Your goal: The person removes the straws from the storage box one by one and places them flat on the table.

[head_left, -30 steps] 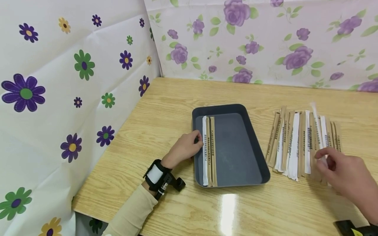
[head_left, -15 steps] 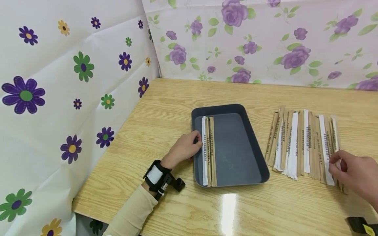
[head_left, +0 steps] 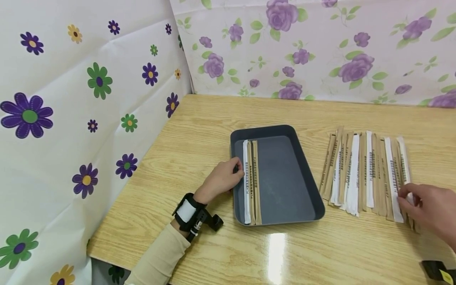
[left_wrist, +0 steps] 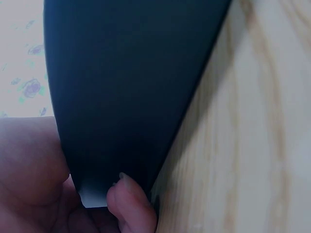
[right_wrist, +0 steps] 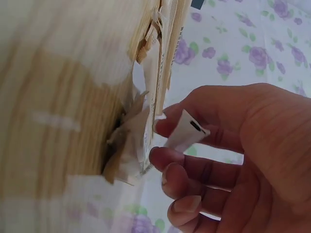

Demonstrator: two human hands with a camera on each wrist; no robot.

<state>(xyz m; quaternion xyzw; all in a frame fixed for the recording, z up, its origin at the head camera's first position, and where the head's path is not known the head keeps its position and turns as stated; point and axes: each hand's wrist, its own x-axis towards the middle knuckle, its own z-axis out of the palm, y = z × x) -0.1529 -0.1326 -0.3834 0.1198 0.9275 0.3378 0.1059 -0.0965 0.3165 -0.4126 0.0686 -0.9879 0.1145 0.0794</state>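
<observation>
My left hand (head_left: 224, 174) holds the left rim of a dark grey tray (head_left: 285, 178), its fingers against the tray's outer wall (left_wrist: 121, 97) in the left wrist view. Inside, along the left side, lie a white paper-wrapped straw (head_left: 246, 178) and brown ones (head_left: 258, 178), side by side. To the tray's right, several more brown and white wrapped straws (head_left: 370, 170) lie in a row. At the right end of that row my right hand (head_left: 431, 206) pinches the near end of a white wrapped straw (head_left: 403, 158); its paper tip (right_wrist: 187, 131) shows between thumb and fingers in the right wrist view.
The wooden table (head_left: 185, 142) meets a flower-print sheet (head_left: 320, 51) at the back. Another flowered sheet (head_left: 107, 138) hangs along the left edge. Straps with small cameras (head_left: 189, 209) sit on the wrists.
The right hand has moved right with the white wrapped straw, which stood out above the row and now lies at its right end. The left hand and tray stay in place.
</observation>
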